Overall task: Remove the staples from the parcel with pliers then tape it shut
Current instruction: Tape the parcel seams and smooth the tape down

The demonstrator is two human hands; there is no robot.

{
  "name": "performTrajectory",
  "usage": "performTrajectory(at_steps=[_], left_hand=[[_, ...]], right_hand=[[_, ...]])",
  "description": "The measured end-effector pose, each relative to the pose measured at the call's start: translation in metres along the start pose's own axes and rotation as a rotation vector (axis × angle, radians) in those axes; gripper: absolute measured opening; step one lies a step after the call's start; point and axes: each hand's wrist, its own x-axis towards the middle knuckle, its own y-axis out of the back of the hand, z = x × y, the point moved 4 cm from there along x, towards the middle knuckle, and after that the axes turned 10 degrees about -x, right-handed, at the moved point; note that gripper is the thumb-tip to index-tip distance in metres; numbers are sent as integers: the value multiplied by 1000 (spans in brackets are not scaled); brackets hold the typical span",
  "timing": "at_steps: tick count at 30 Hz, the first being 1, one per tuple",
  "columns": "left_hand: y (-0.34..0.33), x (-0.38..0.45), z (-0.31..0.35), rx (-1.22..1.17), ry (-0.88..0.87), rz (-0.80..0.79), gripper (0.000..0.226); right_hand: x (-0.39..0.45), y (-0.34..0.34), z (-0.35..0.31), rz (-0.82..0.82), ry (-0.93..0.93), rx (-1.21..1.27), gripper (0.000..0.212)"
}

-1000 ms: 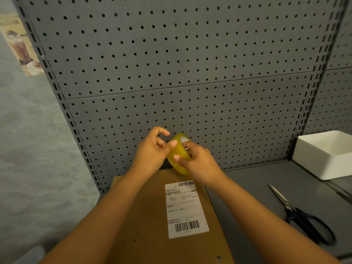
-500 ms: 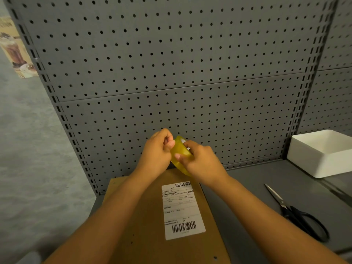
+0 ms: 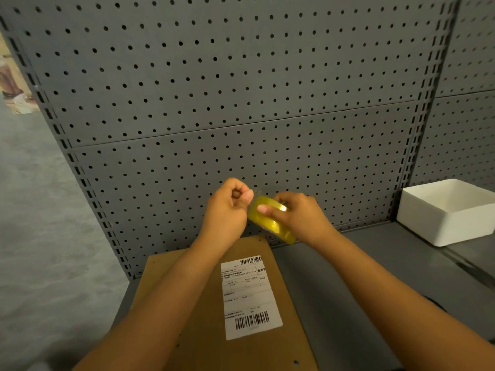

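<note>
Both hands up in front of the pegboard, above the far end of the parcel. Right hand grips the yellow tape roll, thumb across its outer face, fingers curled around the back; roll is tilted, held in the air clear of the parcel. Left hand sits just beside the roll on its left, fingers curled in, thumb pressed to forefinger in a pinch at the roll's upper edge; looks like the loose tape end is between them, but it's too blurred to confirm. Parcel is a flat brown cardboard mailer lying on the grey shelf, under the forearms, white shipping label with barcodes face up, right of its centre. Small holes along the parcel's edges. White open box on the shelf far right, well apart from the parcel.
</note>
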Motion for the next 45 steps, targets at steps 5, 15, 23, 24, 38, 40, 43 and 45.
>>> performTrajectory(at_steps=[5, 15, 23, 24, 38, 40, 43, 45], left_hand=[[6, 13, -10, -17, 169, 65, 14], [-20, 3, -15, -74, 236, 14, 11], [-6, -2, -51, -9, 349, 101, 10], [-6, -2, -53, 11, 356, 109, 10], [-15, -11, -74, 405, 325, -73, 16], [-14, -13, -79, 430, 328, -84, 17], [-13, -13, -82, 418, 345, -89, 18], [-13, -14, -84, 412, 350, -97, 17]], right_hand=[[-11, 5, 15, -175, 17, 204, 32], [2, -3, 31, 1, -64, -296, 44], [-2, -3, 45, -21, -81, -189, 53], [-1, -3, 44, -11, -73, -191, 54], [10, -18, 57, -168, -58, -291, 56], [11, -23, 59, -212, -52, -259, 52], [13, -29, 62, -247, -64, -214, 49], [14, -29, 63, -256, -64, -199, 46]])
